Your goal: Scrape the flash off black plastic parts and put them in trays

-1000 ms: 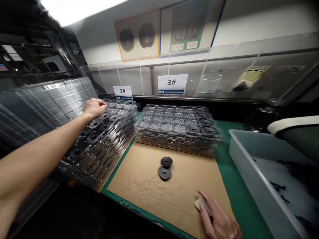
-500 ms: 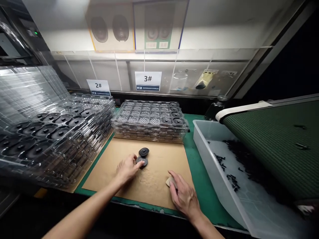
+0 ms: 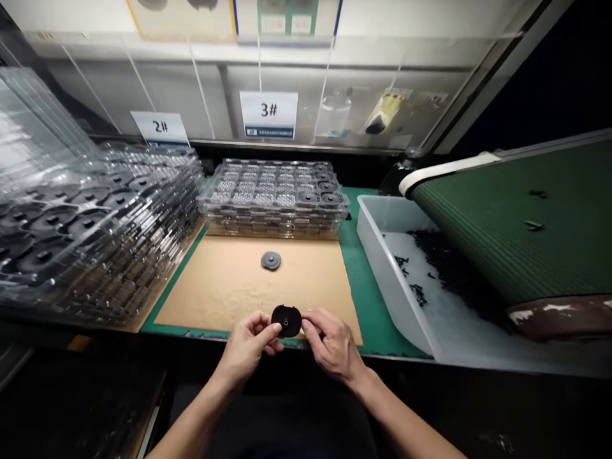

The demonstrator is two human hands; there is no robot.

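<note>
A black round part (image 3: 286, 320) is held up over the front edge of the brown board (image 3: 215, 280). My left hand (image 3: 251, 344) pinches its left side between thumb and fingers. At the part's right edge, the fingers of my right hand (image 3: 332, 344) are closed together; the small light-coloured piece in them is mostly hidden, and only a bit of it shows by the fingertips. A second part, a dark grey disc with a centre knob (image 3: 271, 260), lies on the board beyond my hands.
Clear trays (image 3: 272, 217) with some black parts stand behind the board. More stacked trays (image 3: 162, 223) fill the left. On the right, a translucent bin (image 3: 392, 280) holds small black pieces, beside a green conveyor belt (image 3: 540, 236).
My left hand has lifted one black part off the board and brought it nearer. My right hand has moved left to meet it. The view has tilted downward.
</note>
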